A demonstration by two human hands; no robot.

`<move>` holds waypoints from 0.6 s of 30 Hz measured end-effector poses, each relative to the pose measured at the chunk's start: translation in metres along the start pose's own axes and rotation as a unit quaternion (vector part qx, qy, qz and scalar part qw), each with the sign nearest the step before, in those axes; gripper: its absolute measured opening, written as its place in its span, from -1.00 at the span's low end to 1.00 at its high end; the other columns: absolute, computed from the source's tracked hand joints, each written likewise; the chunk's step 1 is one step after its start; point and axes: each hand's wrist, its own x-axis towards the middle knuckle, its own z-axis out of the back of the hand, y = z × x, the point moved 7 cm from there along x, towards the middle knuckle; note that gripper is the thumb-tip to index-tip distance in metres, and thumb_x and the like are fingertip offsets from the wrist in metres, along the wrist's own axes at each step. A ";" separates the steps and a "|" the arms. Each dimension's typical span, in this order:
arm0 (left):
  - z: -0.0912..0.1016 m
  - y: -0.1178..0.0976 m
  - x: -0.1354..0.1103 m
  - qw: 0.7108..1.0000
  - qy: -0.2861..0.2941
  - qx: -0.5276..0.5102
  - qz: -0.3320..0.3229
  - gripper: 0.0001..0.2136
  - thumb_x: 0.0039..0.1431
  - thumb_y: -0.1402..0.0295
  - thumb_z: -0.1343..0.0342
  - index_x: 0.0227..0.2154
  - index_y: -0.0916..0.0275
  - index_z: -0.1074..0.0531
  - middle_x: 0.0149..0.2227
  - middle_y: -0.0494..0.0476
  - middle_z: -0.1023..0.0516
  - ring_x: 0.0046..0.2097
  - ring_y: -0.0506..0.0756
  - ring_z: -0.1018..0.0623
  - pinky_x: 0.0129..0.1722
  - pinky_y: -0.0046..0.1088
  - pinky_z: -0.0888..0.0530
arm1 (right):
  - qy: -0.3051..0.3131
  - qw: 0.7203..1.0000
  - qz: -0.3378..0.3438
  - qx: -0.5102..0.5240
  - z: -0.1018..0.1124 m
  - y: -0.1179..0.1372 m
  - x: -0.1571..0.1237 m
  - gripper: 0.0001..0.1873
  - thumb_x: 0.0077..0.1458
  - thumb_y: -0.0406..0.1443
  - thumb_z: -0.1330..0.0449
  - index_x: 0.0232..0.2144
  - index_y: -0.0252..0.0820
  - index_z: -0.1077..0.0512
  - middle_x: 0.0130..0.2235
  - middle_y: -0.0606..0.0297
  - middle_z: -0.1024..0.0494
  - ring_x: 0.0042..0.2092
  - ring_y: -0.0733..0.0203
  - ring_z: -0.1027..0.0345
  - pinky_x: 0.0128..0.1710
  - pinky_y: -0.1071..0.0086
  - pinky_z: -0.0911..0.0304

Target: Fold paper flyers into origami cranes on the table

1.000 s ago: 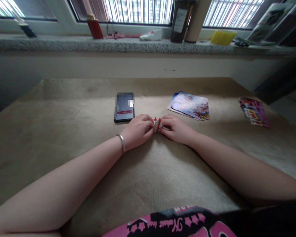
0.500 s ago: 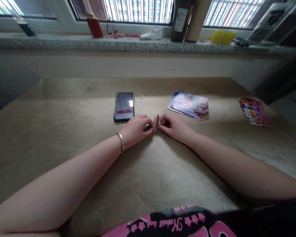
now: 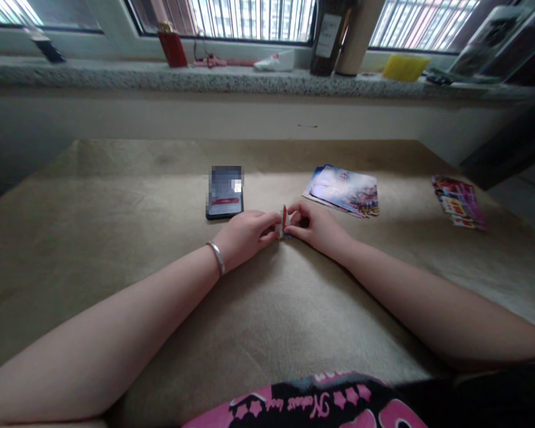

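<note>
A small piece of folded paper (image 3: 283,226), white with red and a little blue, stands on the table between my hands. From its left side, my left hand (image 3: 248,235) has its fingers closed on it; a silver bangle circles that wrist. My right hand (image 3: 320,227) pinches the paper's right side between thumb and fingers. Parts of the paper are hidden behind my fingertips. Just beyond my left hand lies a phone (image 3: 225,193), its screen lit and pixelated. Several glossy printed sheets (image 3: 345,187) lie past my right hand.
The table (image 3: 267,333) has a tan cover. More colourful printed cards (image 3: 459,202) lie at its right side. Behind it runs a stone windowsill (image 3: 232,82) with a red container (image 3: 172,46), a dark bottle (image 3: 326,38) and a yellow block (image 3: 405,68).
My left hand has shifted slightly right, its fingers reaching further over the paper. The paper looks narrower and more upright. My right hand has barely moved.
</note>
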 end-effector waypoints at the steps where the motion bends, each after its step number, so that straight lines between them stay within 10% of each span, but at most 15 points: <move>1: 0.000 -0.001 0.000 1.000 0.002 0.009 -0.013 -0.89 0.14 0.45 -0.08 -0.26 0.22 -0.42 -0.35 0.05 -0.53 -0.32 0.01 -0.50 -0.31 -0.51 -0.38 | -0.003 1.000 -0.004 -0.002 0.000 -0.001 0.000 -0.75 -0.02 -0.33 -0.29 -0.25 -0.16 -0.36 -0.43 0.39 -0.52 -0.40 0.29 -0.37 -0.34 0.39 -0.21; 18: -0.001 -0.004 -0.001 0.998 -0.012 0.048 -0.037 -0.85 0.23 0.36 -0.04 -0.28 0.31 -0.47 -0.23 0.17 -0.44 -0.30 0.01 -0.47 -0.26 -0.48 -0.44 | -0.018 0.980 0.109 -0.164 0.004 0.015 -0.005 -0.88 0.07 -0.22 -0.23 -0.37 -0.14 -0.50 -0.29 0.24 -0.55 -0.23 0.19 -0.35 -0.22 0.32 -0.22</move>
